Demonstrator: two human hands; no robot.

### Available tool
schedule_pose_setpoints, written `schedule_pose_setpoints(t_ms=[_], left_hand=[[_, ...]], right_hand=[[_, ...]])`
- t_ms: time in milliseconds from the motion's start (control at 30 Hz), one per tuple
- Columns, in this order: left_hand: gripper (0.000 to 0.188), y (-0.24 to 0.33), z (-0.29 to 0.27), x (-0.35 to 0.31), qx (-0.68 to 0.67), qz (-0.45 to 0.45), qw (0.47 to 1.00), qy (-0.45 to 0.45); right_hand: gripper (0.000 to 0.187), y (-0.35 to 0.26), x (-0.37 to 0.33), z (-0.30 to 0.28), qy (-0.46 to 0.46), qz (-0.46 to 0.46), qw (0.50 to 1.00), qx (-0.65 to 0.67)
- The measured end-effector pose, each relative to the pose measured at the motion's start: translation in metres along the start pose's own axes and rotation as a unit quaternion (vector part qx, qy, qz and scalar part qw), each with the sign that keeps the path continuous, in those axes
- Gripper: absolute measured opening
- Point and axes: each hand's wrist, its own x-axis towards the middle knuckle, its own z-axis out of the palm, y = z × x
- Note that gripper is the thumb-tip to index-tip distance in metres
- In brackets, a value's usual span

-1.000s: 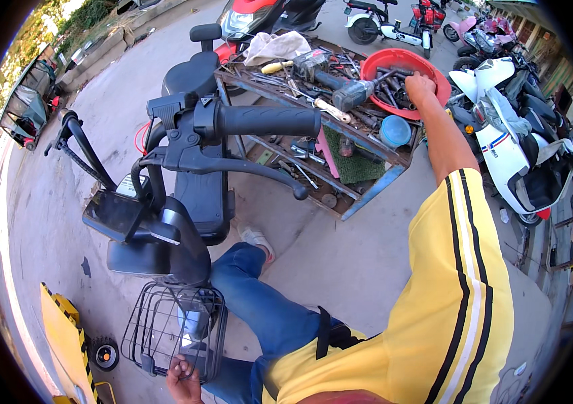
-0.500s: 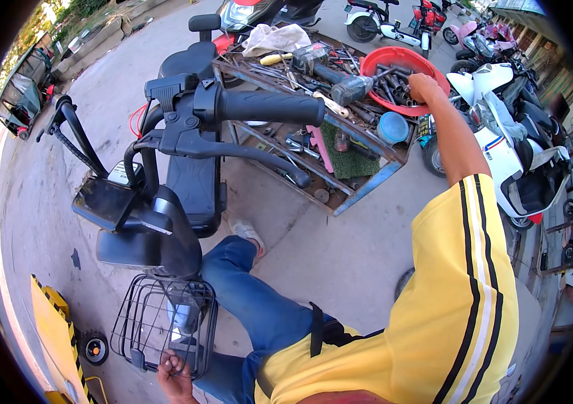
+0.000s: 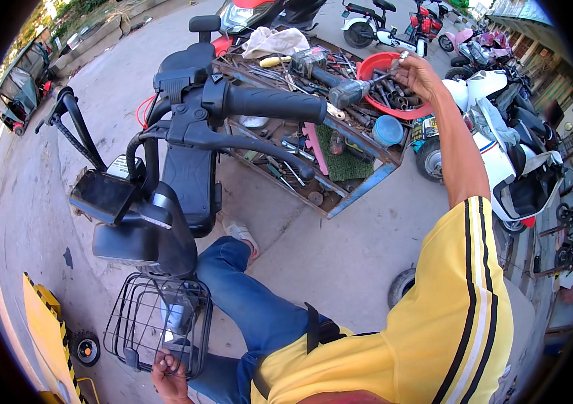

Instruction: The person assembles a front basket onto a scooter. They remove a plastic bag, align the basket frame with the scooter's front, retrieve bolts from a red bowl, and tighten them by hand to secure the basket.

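Over the red basin on the tool cart, my right hand pinches a small silvery metal piece, too small to make out fully. Dark sockets and similar metal parts lie in the basin below it. My left hand is at the near edge of the black wire basket, its fingers curled. Whether they grip the wire or some small thing cannot be seen. The basket sits at the front of an electric scooter, whose black handlebar grip and brake lever rise in front of me.
A cordless impact wrench, a white cloth and many hand tools cover the cart. A blue-lidded tub stands beside the basin. Parked scooters line the right. A yellow board and a small wheel are at lower left.
My right hand has risen out of the basin's contents and slightly left, with the silvery piece now showing in its fingers. My left hand stays at the basket. The view has shifted slightly.
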Motion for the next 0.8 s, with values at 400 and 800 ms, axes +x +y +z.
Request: schedule_pose_setpoints(t_ms=[400, 800], left_hand=[[0.035, 0.004, -0.027, -0.005, 0.041, -0.042, 0.996, 0.074], [0.044, 0.004, -0.019, -0.004, 0.047, -0.04, 0.988, 0.139]], right_hand=[[0.057, -0.007, 0.002, 0.0, 0.056, -0.012, 0.851, -0.521], [0.041, 0.024, -0.004, 0.021, -0.048, 0.216, 0.391, -0.894]])
